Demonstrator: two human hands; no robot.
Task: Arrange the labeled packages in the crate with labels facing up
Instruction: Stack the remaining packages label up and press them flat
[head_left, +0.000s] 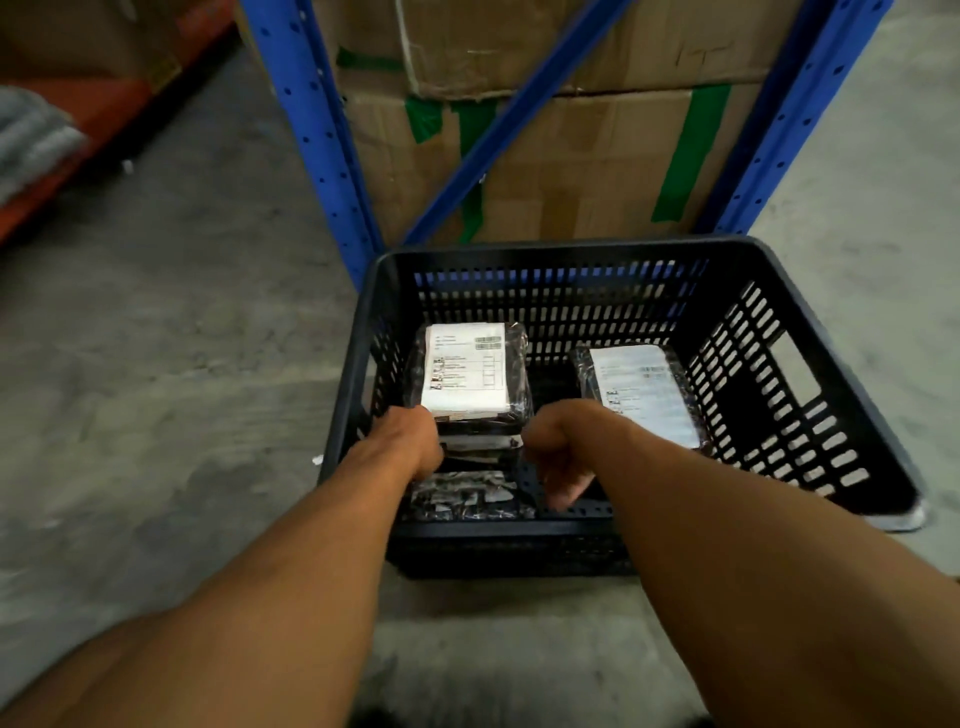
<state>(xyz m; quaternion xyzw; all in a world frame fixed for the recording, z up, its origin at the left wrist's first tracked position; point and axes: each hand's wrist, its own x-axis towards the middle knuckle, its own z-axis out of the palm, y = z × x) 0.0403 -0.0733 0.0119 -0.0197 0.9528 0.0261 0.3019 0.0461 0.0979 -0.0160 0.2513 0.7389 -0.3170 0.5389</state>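
The left hand (408, 441) grips the near edge of a stack of packages (470, 384) in the crate (810, 322), its top label facing up. The right hand (558, 457) hangs just beside the stack, fingers curled, seemingly holding nothing. Another package (644, 389) lies label-up to the right.

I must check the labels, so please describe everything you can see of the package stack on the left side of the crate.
The left stack is several flat dark packages in shiny clear plastic wrap, piled inside the black crate near its left wall. The top one lies flat with a white printed label facing up, barcode at the far right corner. The left hand touches its near left edge; the right hand is at its near right side, grip unclear.
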